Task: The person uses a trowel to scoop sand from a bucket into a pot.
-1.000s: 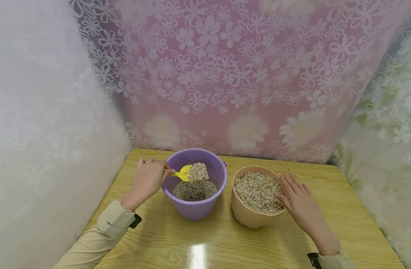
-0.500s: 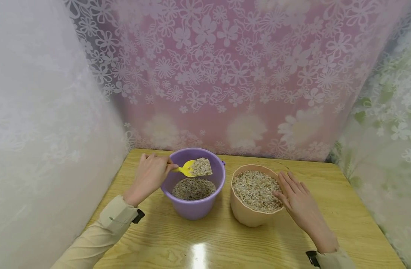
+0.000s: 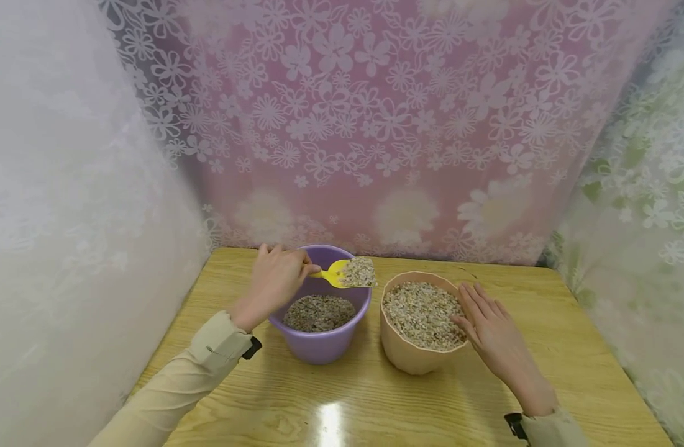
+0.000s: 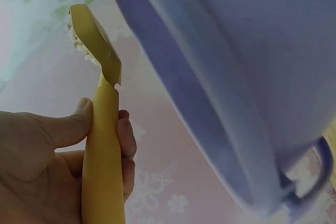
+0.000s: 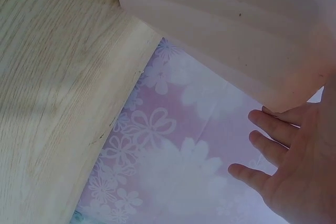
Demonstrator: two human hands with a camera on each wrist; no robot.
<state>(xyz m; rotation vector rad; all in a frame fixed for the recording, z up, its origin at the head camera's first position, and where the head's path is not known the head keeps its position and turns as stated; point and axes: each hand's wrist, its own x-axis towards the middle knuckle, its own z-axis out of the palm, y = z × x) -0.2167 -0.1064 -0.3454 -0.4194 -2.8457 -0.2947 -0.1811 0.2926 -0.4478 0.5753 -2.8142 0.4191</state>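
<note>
My left hand (image 3: 277, 279) grips the handle of a yellow toy shovel (image 3: 333, 273), its scoop heaped with small pale gravel (image 3: 360, 272). The scoop hangs over the right rim of a purple bucket (image 3: 319, 347), which has gravel in its bottom. In the left wrist view, thumb and fingers wrap the thick yellow handle (image 4: 102, 156) beside the bucket's rim. To the right stands a peach faceted pot (image 3: 411, 357), filled with gravel almost to its brim. My right hand (image 3: 492, 335) rests on the pot's right rim with fingers extended; the right wrist view shows those fingers by the pot's wall (image 5: 226, 30).
Both containers stand on a wooden table (image 3: 286, 403) with a narrow gap between them. Pink floral cloth (image 3: 342, 155) hangs behind the back edge, and pale sheets (image 3: 84, 217) close off the left and right sides. The bucket's handle joint (image 4: 291, 198) sticks out from its rim.
My left hand has carried the loaded shovel rightward and slightly up, from over the bucket's middle to its right rim. The right hand stays on the pot's rim.
</note>
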